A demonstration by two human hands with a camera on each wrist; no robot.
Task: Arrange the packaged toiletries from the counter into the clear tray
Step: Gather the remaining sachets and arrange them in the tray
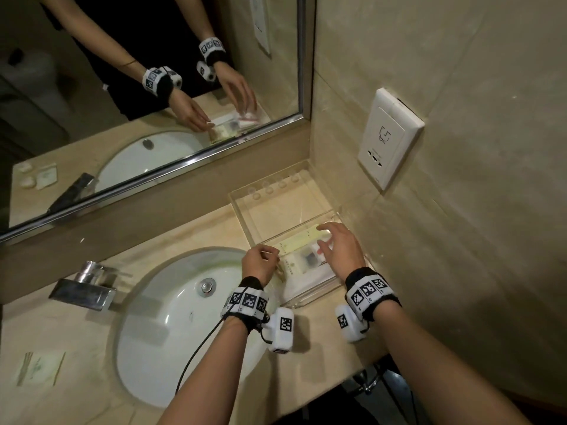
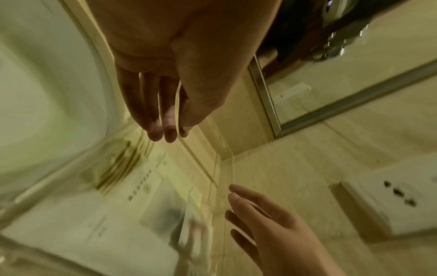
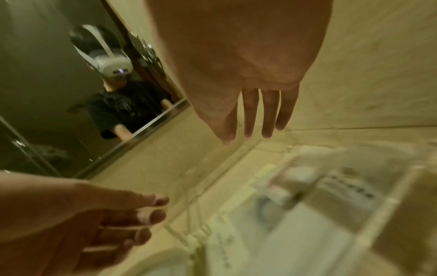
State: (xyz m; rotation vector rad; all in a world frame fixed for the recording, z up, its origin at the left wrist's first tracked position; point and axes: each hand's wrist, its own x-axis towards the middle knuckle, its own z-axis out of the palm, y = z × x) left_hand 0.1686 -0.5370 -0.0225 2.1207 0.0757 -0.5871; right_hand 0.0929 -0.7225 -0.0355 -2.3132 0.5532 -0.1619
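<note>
The clear tray (image 1: pixel 270 210) stands on the counter in the corner by the wall. Its near half holds several flat white packets (image 1: pixel 306 259), one with a dark item showing through. My right hand (image 1: pixel 336 245) hovers just above them with fingers spread and nothing in it. My left hand (image 1: pixel 260 260) is at the tray's left wall; in the left wrist view its fingers (image 2: pixel 163 128) hang straight, with the wall's clear edge (image 2: pixel 203 164) running between them and the thumb. One more white packet with green print (image 1: pixel 38 368) lies on the counter at the far left.
A white sink basin (image 1: pixel 171 326) sits between the far-left packet and the tray, with a chrome faucet (image 1: pixel 89 286) behind it. A mirror (image 1: pixel 153 87) runs along the back. A wall socket (image 1: pixel 388 139) is above the tray on the right wall.
</note>
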